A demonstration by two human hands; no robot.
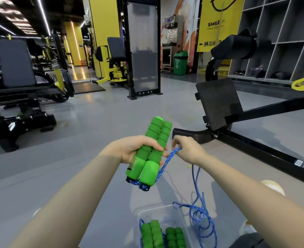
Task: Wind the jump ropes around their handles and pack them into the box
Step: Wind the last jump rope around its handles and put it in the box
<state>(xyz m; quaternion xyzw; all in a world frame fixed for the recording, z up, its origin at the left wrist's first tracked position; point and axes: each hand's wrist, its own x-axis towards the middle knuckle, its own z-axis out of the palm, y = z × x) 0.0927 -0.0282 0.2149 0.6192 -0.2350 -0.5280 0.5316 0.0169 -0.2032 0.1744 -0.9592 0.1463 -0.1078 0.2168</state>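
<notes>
Over grey gym floor (94, 113), mid-frame: gripping seemingly light, squashy handles (159, 130) mid-length with left hand (129, 149), pinching limp, tangle-prone rope (163, 165) with right hand (187, 149).

The left forearm (72, 194) and right forearm (254, 190) are bare along all that shows, with no cloth on them, and the left grip (129, 149) and right grip (187, 149) are bare hands. Right of the clear box (148, 211), dark fabric (249, 241) shows at the lower edge; the garment cannot be told.
</notes>
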